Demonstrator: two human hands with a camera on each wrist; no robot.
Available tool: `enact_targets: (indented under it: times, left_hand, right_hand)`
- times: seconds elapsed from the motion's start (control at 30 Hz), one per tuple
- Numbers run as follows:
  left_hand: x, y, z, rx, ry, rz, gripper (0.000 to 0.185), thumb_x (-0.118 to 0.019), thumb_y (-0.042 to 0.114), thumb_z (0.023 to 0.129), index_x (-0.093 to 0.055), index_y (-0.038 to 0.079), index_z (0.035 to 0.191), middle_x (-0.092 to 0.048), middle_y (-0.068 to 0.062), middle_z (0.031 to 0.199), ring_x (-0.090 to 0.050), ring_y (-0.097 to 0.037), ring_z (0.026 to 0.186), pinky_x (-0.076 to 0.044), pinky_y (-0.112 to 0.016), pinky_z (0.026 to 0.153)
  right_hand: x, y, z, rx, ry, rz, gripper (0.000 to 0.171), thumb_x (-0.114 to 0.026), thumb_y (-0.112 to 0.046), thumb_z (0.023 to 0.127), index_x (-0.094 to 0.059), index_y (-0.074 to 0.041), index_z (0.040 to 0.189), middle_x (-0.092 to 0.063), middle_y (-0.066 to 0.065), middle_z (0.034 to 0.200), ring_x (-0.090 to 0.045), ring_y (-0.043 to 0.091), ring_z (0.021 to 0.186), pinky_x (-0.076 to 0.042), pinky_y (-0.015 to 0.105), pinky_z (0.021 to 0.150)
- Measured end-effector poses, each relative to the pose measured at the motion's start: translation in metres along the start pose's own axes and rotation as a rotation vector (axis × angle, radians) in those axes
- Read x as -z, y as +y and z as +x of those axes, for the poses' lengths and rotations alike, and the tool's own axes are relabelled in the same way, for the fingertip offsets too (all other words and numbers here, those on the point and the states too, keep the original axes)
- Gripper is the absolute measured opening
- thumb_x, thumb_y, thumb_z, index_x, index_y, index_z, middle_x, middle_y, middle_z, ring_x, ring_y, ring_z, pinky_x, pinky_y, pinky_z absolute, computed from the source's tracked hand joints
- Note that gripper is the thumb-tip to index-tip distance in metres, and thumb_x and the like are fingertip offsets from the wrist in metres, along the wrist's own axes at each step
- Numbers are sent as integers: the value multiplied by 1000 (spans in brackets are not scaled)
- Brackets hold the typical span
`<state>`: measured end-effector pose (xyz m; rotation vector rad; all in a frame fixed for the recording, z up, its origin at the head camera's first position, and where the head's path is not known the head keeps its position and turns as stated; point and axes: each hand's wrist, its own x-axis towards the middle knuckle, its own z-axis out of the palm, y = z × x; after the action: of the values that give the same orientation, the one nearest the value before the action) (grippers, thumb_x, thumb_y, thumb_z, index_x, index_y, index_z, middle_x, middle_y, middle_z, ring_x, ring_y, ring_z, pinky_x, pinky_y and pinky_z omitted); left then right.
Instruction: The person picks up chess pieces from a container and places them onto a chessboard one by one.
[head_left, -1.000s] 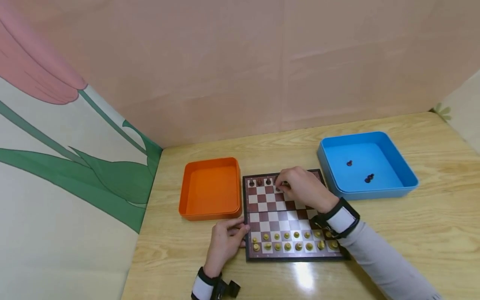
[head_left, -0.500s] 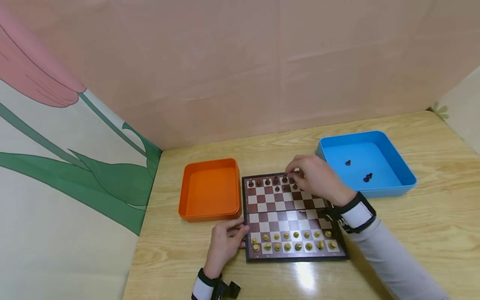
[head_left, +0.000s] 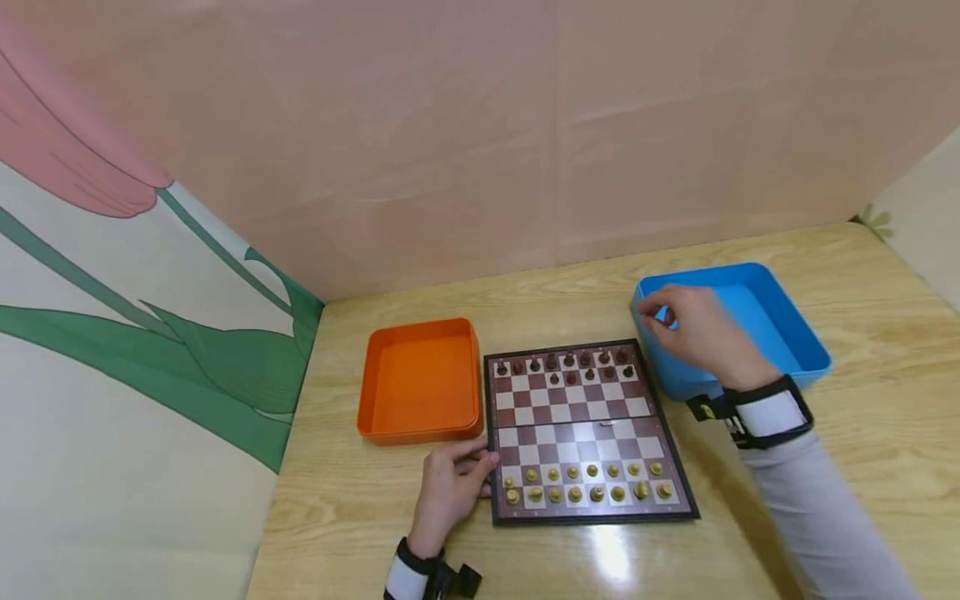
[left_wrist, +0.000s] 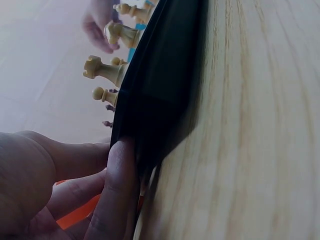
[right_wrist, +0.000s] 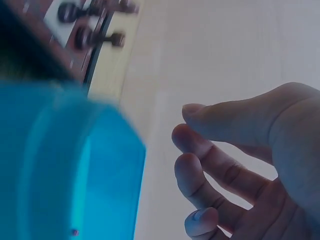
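Observation:
A magnetic-style chessboard (head_left: 573, 433) lies on the table with gold pieces (head_left: 597, 493) along the near side and dark pieces (head_left: 568, 360) along the far side. My left hand (head_left: 447, 492) grips the board's left edge between thumb and fingers; in the left wrist view the fingers (left_wrist: 120, 175) press against the black rim beside a pale rook (left_wrist: 102, 70). Over the left side of the blue tray (head_left: 806, 350) hovers my right hand (head_left: 701, 329). Its fingers are loosely bent, and nothing shows between thumb and fingertips in the right wrist view. The hand hides the dark pieces inside the tray.
An orange tray (head_left: 420, 432) stands left of the board, close to its edge. The wooden table (head_left: 337, 500) runs back to a pinkish cloth wall (head_left: 480, 167). Bare wood shows in front of the board and right of the blue tray.
My right hand has moved right, off the far rows of the board and over the blue tray. The far dark pieces are now uncovered. My left hand has stayed at the board's edge.

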<state>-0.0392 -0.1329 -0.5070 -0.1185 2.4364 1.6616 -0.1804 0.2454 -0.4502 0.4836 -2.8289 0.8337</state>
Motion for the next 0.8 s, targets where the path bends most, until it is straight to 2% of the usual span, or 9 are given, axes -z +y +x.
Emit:
enact_targets:
  times: [0.13,0.37,0.47,0.63,0.8]
  left_hand:
    - [0,1,0,13,-2,-2,33,-79,11,98,-75,-4,128,-76,-12,99,-78,-18,80,-66,-26,58]
    - [0,1,0,22,-1,-1,34,-80,11,98,-75,-3,128,-75,-11,100,-78,-18,81,-66,-26,58]
    - [-1,0,1,22,-1,-4,34,-80,12,98,-75,-3,128,-76,-11,99,-78,-17,80,-66,-26,58]
    - [-1,0,0,25,-3,-7,34,-80,13,98,-75,-2,129,-75,-11,100,-78,-17,80,-66,-26,58]
    - [-1,1,0,23,-1,-2,34,-80,13,98,-75,-3,129,-76,-11,100,-78,-17,79,-66,-26,58]
  right_hand:
    - [5,15,-1,-64,-14,-3,17,-75,-2,97,-78,2,113,-75,20,103,-65,29,83,-52,30,55]
    - [6,37,-2,-145,-80,-27,25,-76,-5,96,-74,7,118,-71,31,114,-68,41,92,-64,53,69]
    - [6,45,-3,-185,-116,-38,33,-75,-5,96,-70,10,124,-66,37,122,-66,50,102,-62,64,78]
    - [5,60,-6,-282,-187,-73,44,-70,-1,95,-59,15,135,-55,43,132,-53,61,120,-53,76,93]
    - [1,75,-6,-336,-240,-89,40,-63,4,97,-59,17,134,-56,45,134,-51,63,124,-46,82,101]
